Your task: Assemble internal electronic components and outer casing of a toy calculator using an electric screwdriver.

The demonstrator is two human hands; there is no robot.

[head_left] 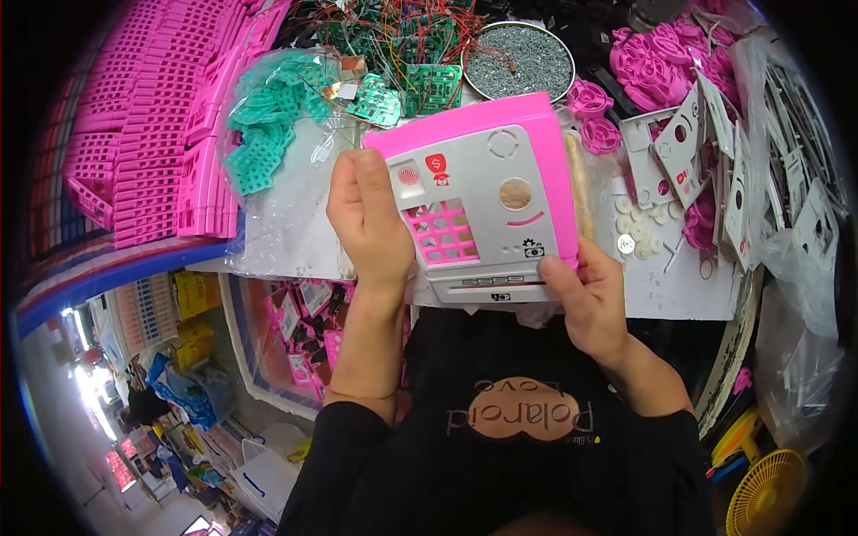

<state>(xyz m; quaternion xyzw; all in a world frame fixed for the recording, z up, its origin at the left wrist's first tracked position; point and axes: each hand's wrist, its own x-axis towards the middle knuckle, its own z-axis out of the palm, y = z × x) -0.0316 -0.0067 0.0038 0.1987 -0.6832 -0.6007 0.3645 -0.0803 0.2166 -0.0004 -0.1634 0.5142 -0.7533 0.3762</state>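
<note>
In front of my chest is a pink plastic toy housing with a white front panel, tilted slightly. The panel has a grid of square openings with pink showing through, a round hole and red and black printed symbols. My left hand is closed at its left edge, thumb up and fingers curled; part of the grip is hidden. My right hand grips the lower right corner, with the thumb on the front and the fingers behind. White round parts lie on the table to the right of it.
Stacked pink frames fill the left. Behind are teal keypads, green circuit boards with red wires and a round tray of screws. White panels and pink parts crowd the right. A yellow fan stands lower right.
</note>
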